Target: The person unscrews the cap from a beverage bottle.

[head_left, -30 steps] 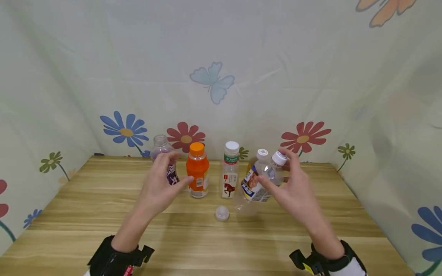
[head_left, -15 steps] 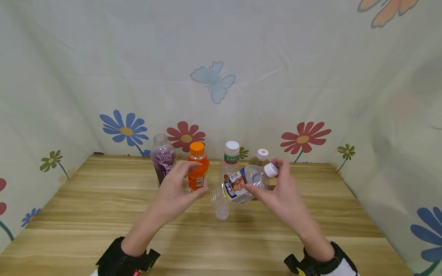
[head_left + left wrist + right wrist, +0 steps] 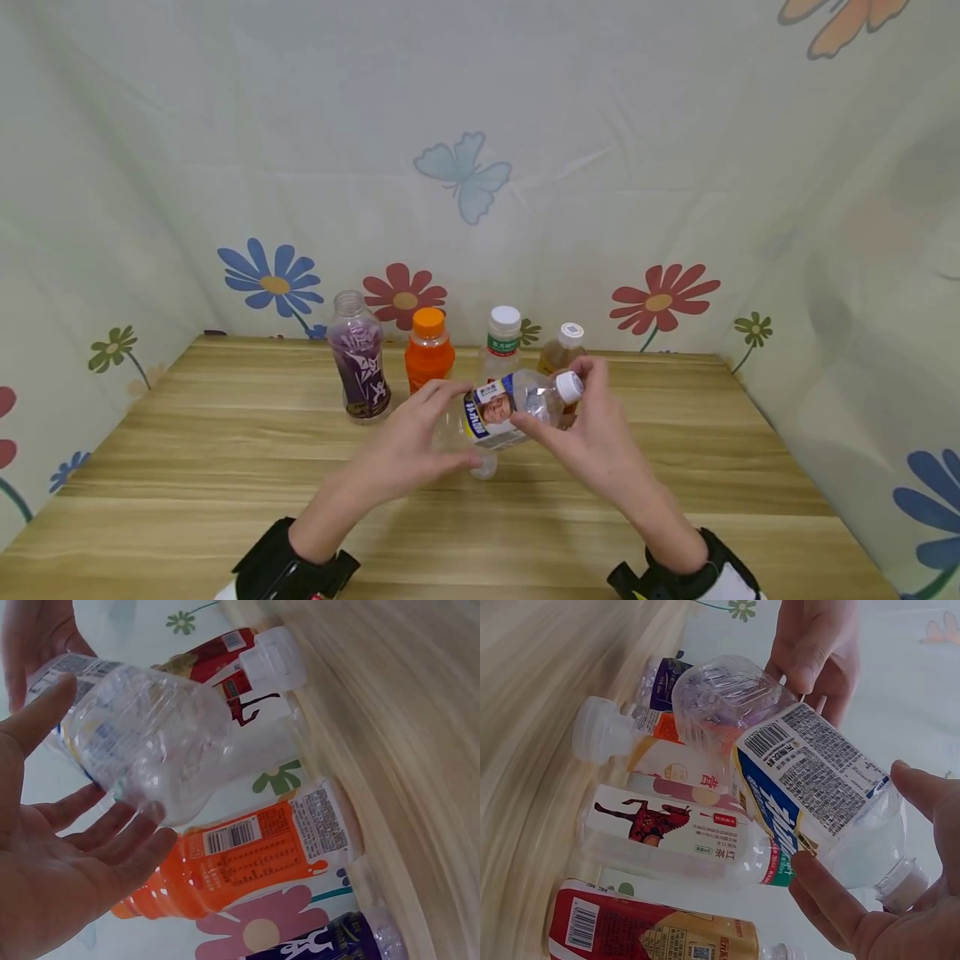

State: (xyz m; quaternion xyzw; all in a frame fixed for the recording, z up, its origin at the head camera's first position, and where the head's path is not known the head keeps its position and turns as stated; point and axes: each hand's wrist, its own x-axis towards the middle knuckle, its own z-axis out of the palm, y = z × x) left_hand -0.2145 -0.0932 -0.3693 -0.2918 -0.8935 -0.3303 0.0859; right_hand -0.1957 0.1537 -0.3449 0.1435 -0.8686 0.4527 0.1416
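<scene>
The wooden table's (image 3: 187,433) far edge runs behind the row of bottles, against a flowered cloth (image 3: 600,225); its left and right edges lie well apart from them, with wide boards between. I count four standing bottles, left to right: purple (image 3: 362,367) and uncapped, orange (image 3: 430,358), horse-labelled (image 3: 502,340), amber (image 3: 557,357). One loose cap (image 3: 486,467) sits nearer. A fifth, clear bottle (image 3: 497,410) hangs above the table, long axis aslant, white cap right, base left and lower. The right hand (image 3: 596,437) holds its capped end; the left hand (image 3: 405,442) spreads wide round its base, whether gripping I can't tell.
</scene>
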